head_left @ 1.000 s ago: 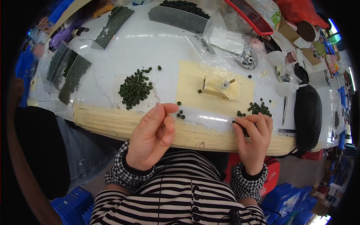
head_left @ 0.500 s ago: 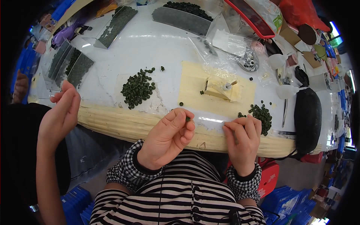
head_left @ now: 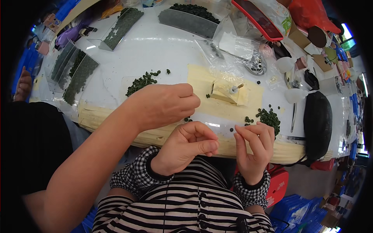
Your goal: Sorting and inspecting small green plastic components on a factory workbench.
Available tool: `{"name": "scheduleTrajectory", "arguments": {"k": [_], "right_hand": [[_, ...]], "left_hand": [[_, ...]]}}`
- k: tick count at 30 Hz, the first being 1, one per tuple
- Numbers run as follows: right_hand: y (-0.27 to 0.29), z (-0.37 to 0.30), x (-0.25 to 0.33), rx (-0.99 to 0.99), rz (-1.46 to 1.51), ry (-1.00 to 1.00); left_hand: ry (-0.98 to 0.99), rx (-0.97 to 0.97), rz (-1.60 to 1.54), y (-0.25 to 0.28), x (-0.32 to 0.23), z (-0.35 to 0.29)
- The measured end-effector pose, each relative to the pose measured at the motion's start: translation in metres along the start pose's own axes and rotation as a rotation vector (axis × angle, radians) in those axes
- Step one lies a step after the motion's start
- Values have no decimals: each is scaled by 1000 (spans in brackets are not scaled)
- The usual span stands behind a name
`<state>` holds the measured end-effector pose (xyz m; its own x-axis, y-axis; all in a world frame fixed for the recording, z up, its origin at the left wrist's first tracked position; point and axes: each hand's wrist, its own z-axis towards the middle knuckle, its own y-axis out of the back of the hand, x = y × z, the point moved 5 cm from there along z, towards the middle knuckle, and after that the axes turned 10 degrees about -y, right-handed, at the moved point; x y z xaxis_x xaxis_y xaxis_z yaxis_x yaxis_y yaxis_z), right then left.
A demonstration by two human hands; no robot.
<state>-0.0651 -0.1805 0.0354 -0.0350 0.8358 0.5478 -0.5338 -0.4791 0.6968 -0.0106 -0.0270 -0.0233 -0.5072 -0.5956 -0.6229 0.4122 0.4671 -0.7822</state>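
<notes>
My left hand (head_left: 188,145) is just in front of the table's padded edge, thumb pressed to the forefinger and the other fingers curled. Anything between those fingertips is hidden. Over the same edge, my right hand (head_left: 254,149) has its thumb and forefinger tips close together in a pinch; I cannot make out what is in it. A small dark green button-like piece (head_left: 231,129) is just left of those tips. Past the right hand lies a pile of such pieces (head_left: 270,120). Another person's hand (head_left: 171,105), fingers folded, reaches in from the left, partly covering a second pile (head_left: 140,83).
On a yellow sheet (head_left: 198,81) stands a small wrapped block (head_left: 225,95) holding a stick. Clear trays (head_left: 190,23) of green pieces line the back and left. A red-rimmed case (head_left: 258,19), plastic bags, white bottles (head_left: 285,64) and a black pouch (head_left: 319,124) crowd the right.
The other person's arm has swung right across the table. My left hand has moved right and lower; the green piece at its fingertips no longer shows. A dark piece now appears beside my right fingertips.
</notes>
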Motion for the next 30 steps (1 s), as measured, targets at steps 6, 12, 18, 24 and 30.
{"name": "scheduleTrajectory", "arguments": {"k": [6,12,18,24,30], "right_hand": [[10,-3,4,-41,123,8],[10,-6,5,-6,196,34],[8,-7,6,4,205,62],[7,-6,7,-16,207,72],[7,-5,6,-59,181,64]], "left_hand": [[110,-86,82,-8,4,2],[50,-36,92,-8,7,4],[18,-33,129,-12,10,5],[-22,-26,151,-11,10,6],[-69,-7,208,-12,10,9]]}}
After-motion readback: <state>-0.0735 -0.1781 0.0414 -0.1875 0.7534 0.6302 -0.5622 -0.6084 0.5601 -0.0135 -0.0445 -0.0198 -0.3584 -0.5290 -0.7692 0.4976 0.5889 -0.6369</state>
